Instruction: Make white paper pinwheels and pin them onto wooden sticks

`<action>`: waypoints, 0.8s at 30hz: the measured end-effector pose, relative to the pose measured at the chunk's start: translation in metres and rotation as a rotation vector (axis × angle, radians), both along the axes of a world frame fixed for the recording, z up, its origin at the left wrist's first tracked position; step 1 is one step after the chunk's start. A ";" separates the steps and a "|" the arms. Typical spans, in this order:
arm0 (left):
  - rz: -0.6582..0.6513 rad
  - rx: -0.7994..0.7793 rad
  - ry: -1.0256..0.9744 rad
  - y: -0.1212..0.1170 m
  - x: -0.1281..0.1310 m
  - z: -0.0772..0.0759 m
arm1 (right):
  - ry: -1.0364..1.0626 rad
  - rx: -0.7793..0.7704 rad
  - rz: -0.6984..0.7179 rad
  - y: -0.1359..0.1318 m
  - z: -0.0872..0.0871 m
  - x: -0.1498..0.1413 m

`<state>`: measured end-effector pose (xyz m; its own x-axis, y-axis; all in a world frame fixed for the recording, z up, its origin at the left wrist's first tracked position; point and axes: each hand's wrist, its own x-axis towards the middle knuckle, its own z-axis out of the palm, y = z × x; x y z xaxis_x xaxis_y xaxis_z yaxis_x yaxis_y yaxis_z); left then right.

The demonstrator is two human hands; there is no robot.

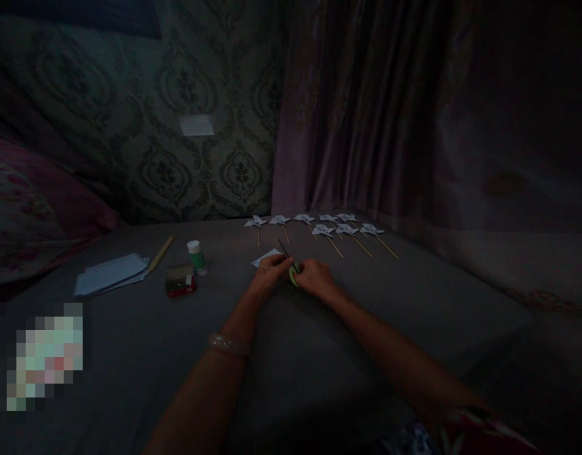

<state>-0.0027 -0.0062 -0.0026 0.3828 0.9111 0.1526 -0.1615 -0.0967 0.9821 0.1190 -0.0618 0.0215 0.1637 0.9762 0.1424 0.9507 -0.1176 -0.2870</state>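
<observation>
Near the middle of the cloth-covered table, my right hand [315, 278] is closed around the green handles of a pair of scissors [293, 275]. Their dark blades point away from me and to the left. My left hand [270, 273], a pale bangle on its wrist, pinches a small folded white paper [266, 257] with a pointed outline. The paper's near part is hidden behind the fingers. The scissors lie close against my left fingertips; dim light hides whether the blades touch the paper.
Several white paper pinwheels [323, 230] on wooden sticks lie at the back. To the left are a stack of paper sheets [113, 273], a bundle of sticks [162, 253], a white-capped glue stick [196, 258] and a small red box [181, 284] of metal bits. Curtains hang at right.
</observation>
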 end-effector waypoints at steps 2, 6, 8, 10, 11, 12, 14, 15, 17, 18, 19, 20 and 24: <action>-0.003 -0.012 0.000 0.004 -0.001 -0.003 | -0.051 0.021 -0.003 0.000 -0.002 -0.005; 0.037 0.018 0.043 0.009 -0.002 -0.007 | -0.045 0.019 -0.012 0.000 -0.005 -0.009; 0.051 0.061 0.088 0.010 -0.001 -0.008 | -0.007 0.001 -0.026 0.000 -0.007 -0.010; 0.064 0.117 0.125 0.011 -0.001 -0.009 | 0.034 -0.012 -0.016 0.001 -0.007 -0.010; 0.075 0.144 0.140 0.011 0.000 -0.009 | 0.063 -0.018 0.002 0.002 -0.007 -0.009; 0.084 0.166 0.154 0.010 0.000 -0.009 | 0.096 -0.024 0.029 0.003 -0.007 -0.008; 0.098 0.178 0.160 0.009 0.000 -0.008 | 0.169 -0.044 0.092 0.006 -0.006 -0.004; 0.102 0.165 0.149 0.008 0.000 -0.007 | 0.204 -0.055 0.119 0.008 -0.006 -0.002; 0.102 0.129 0.112 0.007 -0.001 -0.004 | 0.258 -0.077 0.162 0.011 -0.004 0.003; 0.103 0.113 0.092 0.006 -0.002 -0.003 | 0.278 -0.088 0.173 0.012 -0.004 0.004; 0.106 0.103 0.077 0.005 -0.003 -0.001 | 0.290 -0.090 0.176 0.013 -0.003 0.005; 0.109 0.097 0.066 0.005 -0.004 0.000 | 0.287 -0.074 0.167 0.013 -0.003 0.005; 0.112 0.091 0.037 0.005 -0.006 0.003 | 0.167 0.071 0.075 0.012 -0.005 -0.003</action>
